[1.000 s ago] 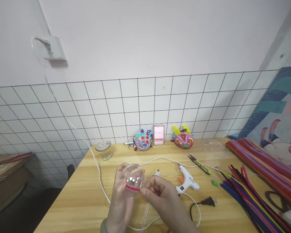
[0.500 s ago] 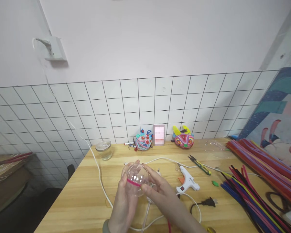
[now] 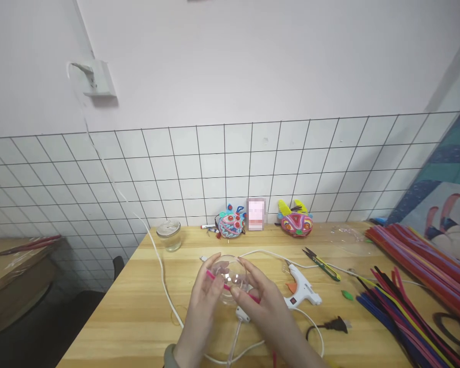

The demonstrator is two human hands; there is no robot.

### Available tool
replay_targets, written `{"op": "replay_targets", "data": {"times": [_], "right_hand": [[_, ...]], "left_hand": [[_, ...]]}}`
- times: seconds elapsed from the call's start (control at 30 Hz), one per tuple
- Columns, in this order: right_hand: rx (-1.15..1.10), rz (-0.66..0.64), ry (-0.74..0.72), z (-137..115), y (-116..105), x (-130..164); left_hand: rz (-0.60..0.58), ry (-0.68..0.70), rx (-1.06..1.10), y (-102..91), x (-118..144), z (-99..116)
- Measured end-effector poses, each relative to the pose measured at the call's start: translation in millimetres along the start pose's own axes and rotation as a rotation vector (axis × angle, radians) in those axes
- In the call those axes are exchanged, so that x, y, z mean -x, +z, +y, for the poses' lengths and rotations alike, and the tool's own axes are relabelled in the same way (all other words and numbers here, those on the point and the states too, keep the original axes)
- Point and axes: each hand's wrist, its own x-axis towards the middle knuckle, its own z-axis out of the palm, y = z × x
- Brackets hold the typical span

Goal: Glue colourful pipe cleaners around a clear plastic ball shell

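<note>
A clear plastic ball [image 3: 233,268] is held between both hands above the near middle of the table. Across its front runs a bright pink pipe cleaner [image 3: 227,287], partly covered by the fingers. My left hand [image 3: 202,301] grips the ball's left side, its thumb on the pink strip. From the right, my right hand [image 3: 266,302] closes around the ball, thumb pressing the strip near the middle. Behind the right hand, a white power strip end [image 3: 243,314] shows on the table. To the right lies a white glue gun [image 3: 302,289].
Thread snips [image 3: 324,265], a black plug [image 3: 336,324] and bundles of pipe cleaners [image 3: 425,263] lie to the right. At the back stand a lidded glass jar [image 3: 173,239] and two decorated animal heads, one blue-pink [image 3: 230,225], one yellow-eared [image 3: 296,225]. A white cable [image 3: 163,276] crosses the table.
Both hands and the ball have shifted slightly right in view. The pink strip now slants down to the right across the ball, and the left thumb has come onto it.
</note>
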Motion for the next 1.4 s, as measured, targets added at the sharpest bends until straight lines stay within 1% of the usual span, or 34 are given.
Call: {"op": "replay_targets", "data": {"times": [0.2, 0.37, 0.47, 0.53, 0.6, 0.77, 0.87, 1.07, 1.13, 1.4], "right_hand": [[-0.026, 0.009, -0.019, 0.2, 4.3, 2.3], [-0.090, 0.019, -0.019, 2.1, 3.2, 0.7], [-0.151, -0.015, -0.026, 5.1, -1.8, -2.7], [-0.176, -0.064, -0.027, 9.9, -5.3, -5.5], [-0.224, -0.085, -0.042, 16.2, -6.9, -7.9], [-0.351, -0.027, -0.064, 26.7, -4.3, -9.2], [-0.375, -0.068, -0.056, 27.3, -3.9, -8.7], [-0.413, -0.064, -0.085, 28.4, -4.4, -9.7], [-0.420, -0.087, -0.088, 27.9, -4.1, -9.8], [-0.458, -0.094, -0.067, 26.2, 0.2, -7.5]], "left_hand": [[-0.056, -0.048, 0.227, 2.0, 1.1, 4.7], [-0.085, -0.062, 0.278, 5.3, 1.8, 6.9], [-0.114, -0.088, 0.304, 8.0, 3.2, 10.7], [-0.097, -0.092, 0.296, 9.0, 4.6, 12.9], [-0.075, -0.075, 0.257, 8.5, 5.3, 12.8], [-0.026, -0.004, 0.108, 2.5, 1.9, 7.0], [-0.029, -0.010, 0.070, 0.3, 0.0, 7.9], [-0.004, -0.040, 0.113, 4.4, 5.6, 17.9], [-0.002, -0.045, 0.144, 6.2, 7.8, 19.8], [0.050, -0.048, 0.179, 9.1, 11.4, 19.4]]}}
